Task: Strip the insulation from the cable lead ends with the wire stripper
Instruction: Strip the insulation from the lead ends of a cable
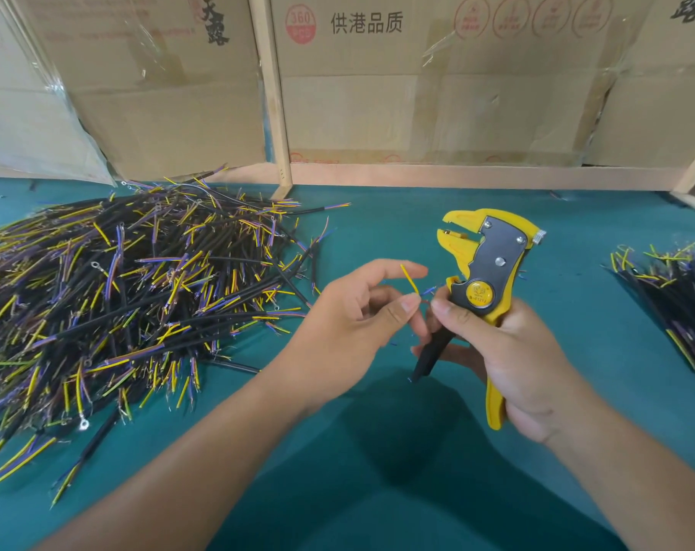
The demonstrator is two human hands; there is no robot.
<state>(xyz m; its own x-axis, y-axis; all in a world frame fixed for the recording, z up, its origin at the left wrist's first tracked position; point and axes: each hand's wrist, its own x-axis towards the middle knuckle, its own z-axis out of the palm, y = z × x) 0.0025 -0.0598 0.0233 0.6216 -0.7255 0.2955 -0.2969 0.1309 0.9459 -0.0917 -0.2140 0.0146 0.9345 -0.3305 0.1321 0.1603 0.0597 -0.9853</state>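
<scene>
Item: cable (427, 351), black-sheathed, being held upright between the two hands above the green table (377, 232); its yellow lead (410, 279) is sticking up from the top end.
Left hand (349, 316): pinching the lead ends between thumb and forefinger, other fingers spreading loosely.
Right hand (508, 359): gripping the yellow wire stripper (483, 272), head pointing up, mouth gaping, just right of the leads.
Stock: large cable pile (131, 288) lying left; smaller pile (671, 296) lying right.

Flattened cardboard boxes (437, 85) printed with red stamps and black characters stand along the far edge of the teal-covered bench (377, 451), braced by wooden slats (272, 93).
</scene>
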